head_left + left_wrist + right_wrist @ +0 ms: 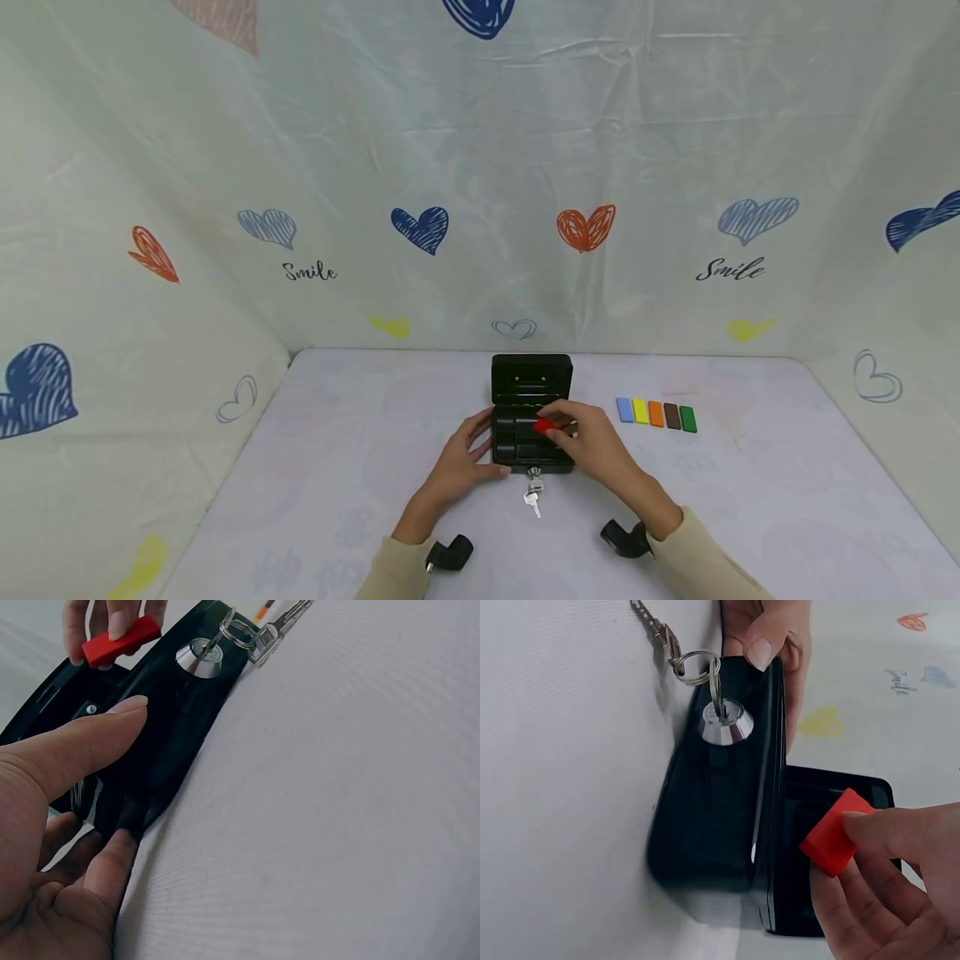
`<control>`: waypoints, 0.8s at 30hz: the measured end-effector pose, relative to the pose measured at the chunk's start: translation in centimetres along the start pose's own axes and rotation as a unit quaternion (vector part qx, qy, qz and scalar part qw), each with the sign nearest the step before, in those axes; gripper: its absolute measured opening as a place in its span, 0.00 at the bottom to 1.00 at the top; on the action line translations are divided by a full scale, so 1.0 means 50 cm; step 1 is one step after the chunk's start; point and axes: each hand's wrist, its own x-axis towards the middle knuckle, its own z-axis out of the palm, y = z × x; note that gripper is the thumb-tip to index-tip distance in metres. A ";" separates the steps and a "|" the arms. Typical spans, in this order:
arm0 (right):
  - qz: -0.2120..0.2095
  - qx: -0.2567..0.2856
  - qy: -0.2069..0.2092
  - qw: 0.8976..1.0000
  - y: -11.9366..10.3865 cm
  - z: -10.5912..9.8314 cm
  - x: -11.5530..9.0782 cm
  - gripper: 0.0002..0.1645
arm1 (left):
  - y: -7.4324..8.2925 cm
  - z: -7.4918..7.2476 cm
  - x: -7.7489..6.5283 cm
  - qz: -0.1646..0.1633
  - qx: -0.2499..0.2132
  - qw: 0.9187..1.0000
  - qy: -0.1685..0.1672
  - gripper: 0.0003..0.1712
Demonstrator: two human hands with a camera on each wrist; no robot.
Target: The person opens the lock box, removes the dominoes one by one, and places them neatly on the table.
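Observation:
A black cash box (517, 450) stands on the table with its lid (531, 379) raised at the back. My left hand (459, 467) grips the box's left end, thumb at the front and fingers along the side. Between thumb and fingertips, my right hand (596, 442) pinches a red domino block (838, 834) above the open box. The block also shows in the left wrist view. A key ring (238, 631) with keys (532, 502) hangs from the lock (726, 724) on the front. The box's inside is partly covered by my right hand.
Right of the box lies a row of coloured domino blocks: light blue (625, 410), yellow (640, 411), orange (656, 413), brown (672, 416) and green (687, 419). A white cloth (337, 467) covers the table. Curtains (480, 150) printed with hearts hang behind and at the sides.

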 end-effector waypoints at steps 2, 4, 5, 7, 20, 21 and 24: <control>0.007 0.002 0.002 1.000 0.002 -0.007 -0.005 0.18 | 0.000 0.000 0.000 0.001 0.000 1.000 0.000 0.58; 0.011 0.002 0.007 1.000 0.006 -0.014 -0.010 0.18 | 0.001 0.000 0.000 0.001 0.001 1.000 0.001 0.58; 0.013 0.002 0.009 1.000 0.007 -0.018 -0.013 0.17 | 0.001 0.000 0.001 0.001 0.002 1.000 0.001 0.58; 0.017 0.000 0.016 1.000 0.010 -0.027 -0.018 0.17 | 0.002 0.001 0.000 0.002 0.004 1.000 0.002 0.59; 0.030 -0.007 0.072 0.997 0.046 -0.084 -0.054 0.17 | 0.007 0.002 0.000 0.000 0.003 1.000 0.006 0.59; 0.031 -0.007 0.076 0.997 0.050 -0.088 -0.057 0.17 | 0.007 0.002 -0.001 -0.001 0.003 1.000 0.007 0.59; 0.035 -0.008 0.083 0.996 0.063 -0.101 -0.066 0.17 | 0.007 0.002 -0.001 -0.002 0.005 1.000 0.006 0.59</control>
